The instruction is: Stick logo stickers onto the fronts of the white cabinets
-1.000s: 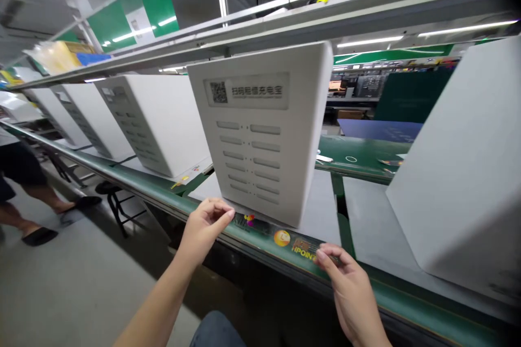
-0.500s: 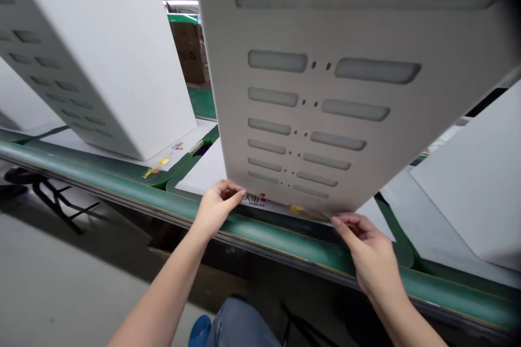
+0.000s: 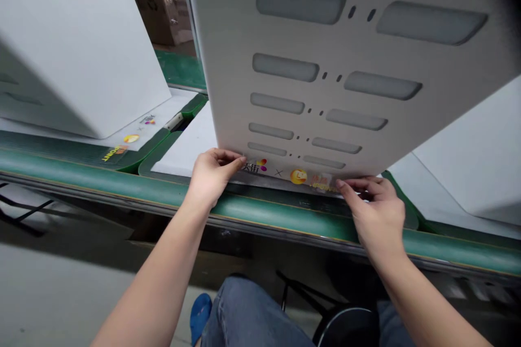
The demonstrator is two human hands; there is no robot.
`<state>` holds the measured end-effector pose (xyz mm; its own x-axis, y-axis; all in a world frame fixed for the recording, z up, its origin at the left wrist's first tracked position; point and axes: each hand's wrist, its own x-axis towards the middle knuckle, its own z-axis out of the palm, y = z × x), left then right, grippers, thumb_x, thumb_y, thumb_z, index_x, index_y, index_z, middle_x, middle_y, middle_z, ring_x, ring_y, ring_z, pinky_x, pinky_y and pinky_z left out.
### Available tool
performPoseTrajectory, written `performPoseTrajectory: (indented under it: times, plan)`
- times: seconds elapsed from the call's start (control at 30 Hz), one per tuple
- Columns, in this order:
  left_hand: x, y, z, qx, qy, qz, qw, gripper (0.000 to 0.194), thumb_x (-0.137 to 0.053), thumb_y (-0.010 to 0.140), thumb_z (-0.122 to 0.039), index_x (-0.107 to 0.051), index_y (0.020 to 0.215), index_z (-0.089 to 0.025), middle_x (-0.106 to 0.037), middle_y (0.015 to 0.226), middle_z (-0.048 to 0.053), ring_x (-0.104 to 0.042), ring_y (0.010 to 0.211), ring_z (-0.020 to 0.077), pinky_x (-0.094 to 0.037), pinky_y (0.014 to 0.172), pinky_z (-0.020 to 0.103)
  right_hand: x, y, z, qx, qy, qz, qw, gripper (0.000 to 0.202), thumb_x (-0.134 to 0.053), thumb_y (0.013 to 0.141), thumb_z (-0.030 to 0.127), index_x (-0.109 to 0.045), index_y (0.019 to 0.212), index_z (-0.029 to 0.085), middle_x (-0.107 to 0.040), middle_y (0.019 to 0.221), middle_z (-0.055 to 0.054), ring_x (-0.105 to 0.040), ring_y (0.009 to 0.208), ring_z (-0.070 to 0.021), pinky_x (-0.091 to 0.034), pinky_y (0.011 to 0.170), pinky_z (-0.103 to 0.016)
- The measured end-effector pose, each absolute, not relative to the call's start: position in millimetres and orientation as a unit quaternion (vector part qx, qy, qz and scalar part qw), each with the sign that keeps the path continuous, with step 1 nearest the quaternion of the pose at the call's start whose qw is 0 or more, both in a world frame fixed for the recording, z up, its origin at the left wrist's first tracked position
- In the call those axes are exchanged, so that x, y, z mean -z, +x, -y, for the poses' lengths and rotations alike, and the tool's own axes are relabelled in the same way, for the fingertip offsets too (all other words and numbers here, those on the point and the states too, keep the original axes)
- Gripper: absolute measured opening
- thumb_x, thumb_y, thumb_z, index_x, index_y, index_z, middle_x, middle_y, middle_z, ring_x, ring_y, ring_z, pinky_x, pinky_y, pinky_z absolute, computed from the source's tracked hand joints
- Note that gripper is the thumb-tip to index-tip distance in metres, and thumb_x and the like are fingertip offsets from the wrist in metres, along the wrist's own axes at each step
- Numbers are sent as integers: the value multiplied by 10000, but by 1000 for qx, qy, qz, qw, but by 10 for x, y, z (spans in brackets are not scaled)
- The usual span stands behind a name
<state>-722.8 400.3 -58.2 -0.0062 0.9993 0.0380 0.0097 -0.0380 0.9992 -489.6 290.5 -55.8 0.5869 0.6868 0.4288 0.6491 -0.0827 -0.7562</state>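
A clear strip with printed logos point(image 3: 298, 175) is stretched along the bottom front edge of a tall white cabinet point(image 3: 232, 92) with rows of slots. My left hand point(image 3: 214, 173) pinches the strip's left end between thumb and fingers. At the right end, my right hand point(image 3: 372, 200) pinches it the same way, close to the cabinet's lower right corner. The cabinet stands upright on a white sheet point(image 3: 185, 146) over a green line plate.
Another white cabinet point(image 3: 81, 38) is on the left, with a similar logo strip point(image 3: 131, 139) lying on its sheet. A third white unit point(image 3: 484, 157) stands at right. The green rail point(image 3: 260, 214) runs across the front. A dark stool point(image 3: 350, 328) is below.
The view has moved closer and tilted down. The strip now sits higher against the cabinet's lower edge, its logos more visible, and both hands still pinch its ends.
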Motion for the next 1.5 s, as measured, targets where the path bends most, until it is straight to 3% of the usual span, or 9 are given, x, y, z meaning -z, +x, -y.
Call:
performPoseTrajectory:
  times: [0.5,1.5]
  plan:
    - [664,-7250,-4042,-501,556,-482,456,194,-695,608,-293,-654,692,-123,-631,664,18,-530,624,102,-369,598,221,595,-4921,-2963,10,-775,417,475,245,-661,644,426,-687,724,196,-515,773,2,-480,679,-129,-390,718,-310]
    - [628,-7182,-4036,-507,546,-502,439,166,-709,568,-275,-655,656,-145,-630,645,17,-532,606,109,-384,562,218,611,-4882,-2985,9,-764,432,479,204,-658,674,367,-688,727,173,-502,777,-7,-485,689,-118,-401,688,-287]
